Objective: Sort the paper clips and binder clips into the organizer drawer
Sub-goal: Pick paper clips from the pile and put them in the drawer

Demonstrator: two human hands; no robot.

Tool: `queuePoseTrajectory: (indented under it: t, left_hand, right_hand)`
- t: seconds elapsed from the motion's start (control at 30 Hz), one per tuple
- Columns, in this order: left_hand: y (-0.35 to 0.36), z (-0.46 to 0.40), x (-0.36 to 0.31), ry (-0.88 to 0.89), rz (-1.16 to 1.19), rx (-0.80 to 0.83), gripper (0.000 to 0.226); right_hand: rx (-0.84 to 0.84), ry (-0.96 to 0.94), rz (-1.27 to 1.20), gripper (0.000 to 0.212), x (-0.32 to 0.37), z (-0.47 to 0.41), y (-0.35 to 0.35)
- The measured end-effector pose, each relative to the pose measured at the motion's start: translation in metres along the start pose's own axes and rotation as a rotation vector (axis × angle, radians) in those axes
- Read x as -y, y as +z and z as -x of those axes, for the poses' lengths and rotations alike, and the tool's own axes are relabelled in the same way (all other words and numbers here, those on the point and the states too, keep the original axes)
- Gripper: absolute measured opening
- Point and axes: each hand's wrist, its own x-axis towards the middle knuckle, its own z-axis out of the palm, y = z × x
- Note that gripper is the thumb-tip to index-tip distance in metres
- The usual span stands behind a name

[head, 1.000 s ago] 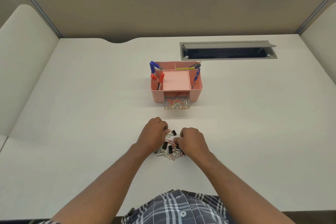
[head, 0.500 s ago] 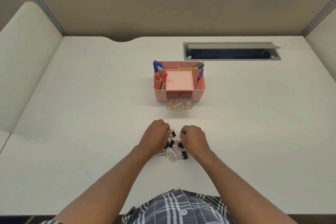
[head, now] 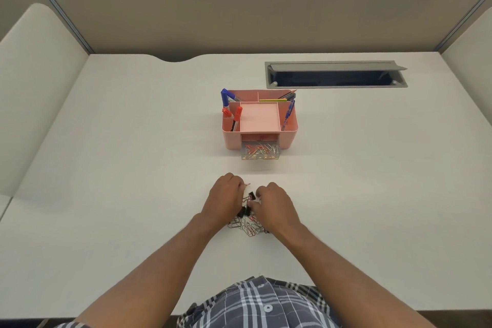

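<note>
Both hands work a heap of paper clips [head: 247, 226] and black binder clips [head: 246, 211] on the desk [head: 133, 168], well in front of the pink organizer [head: 259, 120]. The left hand [head: 225, 198] and right hand [head: 275, 206] curl their fingers into the heap; what each pinches I cannot tell. The organizer's clear drawer [head: 261, 153] stands pulled out, holding paper clips.

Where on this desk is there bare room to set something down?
Bare white desk spreads left of the pink plastic organizer, and right of it below the grey cable hatch. It is crowded where the left hand and right hand work the clip pile, just in front of the clear drawer.
</note>
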Motion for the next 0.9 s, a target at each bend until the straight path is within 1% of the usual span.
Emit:
queuePoseTrajectory:
  t: [0.07, 0.1, 0.17, 0.23, 0.37, 0.57, 0.73, 0.83, 0.9]
  left_hand:
    - [0.001, -0.002, 0.002, -0.068, 0.051, 0.013, 0.015]
    - [0.0, -0.002, 0.002, -0.092, 0.065, 0.024, 0.015]
    - [0.0, -0.002, 0.002, -0.133, 0.084, 0.05, 0.015]
    - [0.0, -0.002, 0.002, -0.164, 0.093, 0.073, 0.014]
    - [0.0, 0.001, 0.001, -0.197, 0.12, 0.067, 0.012]
    - [-0.003, 0.001, -0.003, -0.266, 0.191, 0.045, 0.013]
    - [-0.002, 0.002, -0.003, -0.255, 0.174, 0.036, 0.012]
    - [-0.002, 0.001, -0.003, -0.255, 0.166, 0.04, 0.013]
    - [-0.003, 0.001, -0.003, -0.255, 0.167, 0.044, 0.012]
  right_hand:
    - [-0.049, -0.005, -0.007, 0.031, 0.004, 0.0, 0.005]
    - [-0.056, -0.01, -0.007, 0.028, 0.005, 0.0, 0.006]
    - [-0.045, -0.027, -0.001, 0.018, 0.004, -0.002, 0.006]
    - [-0.037, -0.037, 0.002, 0.013, 0.0, -0.004, 0.004]
    - [-0.025, -0.02, -0.028, 0.017, -0.015, -0.008, -0.003]
    - [-0.014, 0.041, -0.071, 0.029, -0.03, -0.015, -0.017]
    - [0.066, -0.023, -0.042, 0.022, -0.028, -0.012, -0.009]
    - [0.012, -0.044, -0.058, 0.012, -0.025, -0.01, -0.006]
    - [-0.015, -0.02, -0.124, 0.014, -0.027, -0.012, -0.01]
